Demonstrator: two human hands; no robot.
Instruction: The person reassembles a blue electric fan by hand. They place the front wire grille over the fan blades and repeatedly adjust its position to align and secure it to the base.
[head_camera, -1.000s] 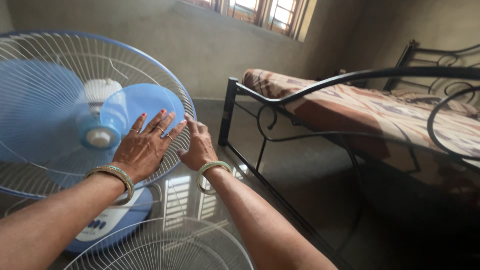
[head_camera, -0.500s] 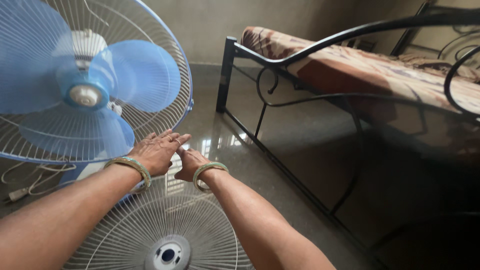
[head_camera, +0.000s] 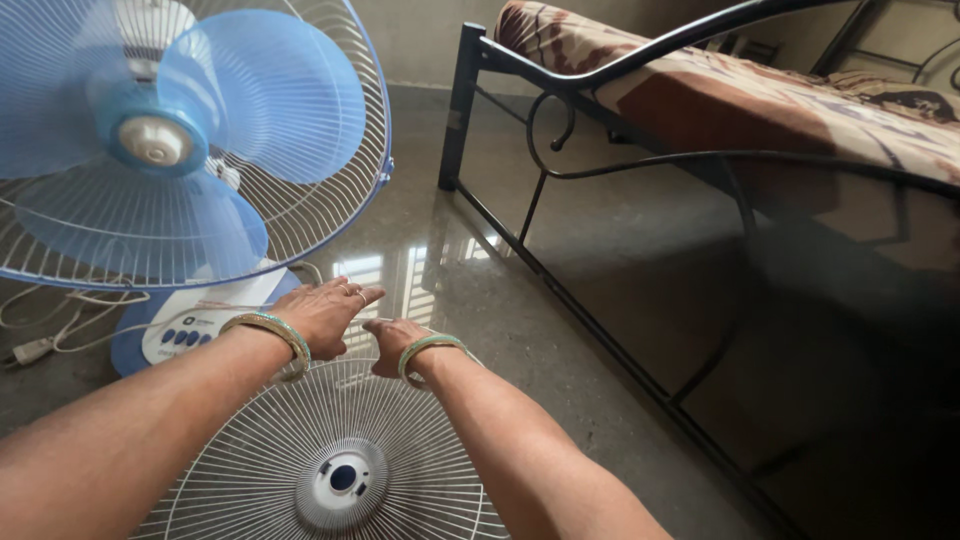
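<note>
Both my forearms reach forward and converge from the lower corners of the view. My left hand (head_camera: 322, 312) lies palm down, fingers straight and close together, pointing forward and to the right, a bangle at the wrist. My right hand (head_camera: 397, 338) sits just beside it, lower, fingers curled downward, with a bangle at its wrist too.

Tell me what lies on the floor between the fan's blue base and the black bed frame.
In the head view, only bare polished floor lies between the blue base and the bed frame.
</note>
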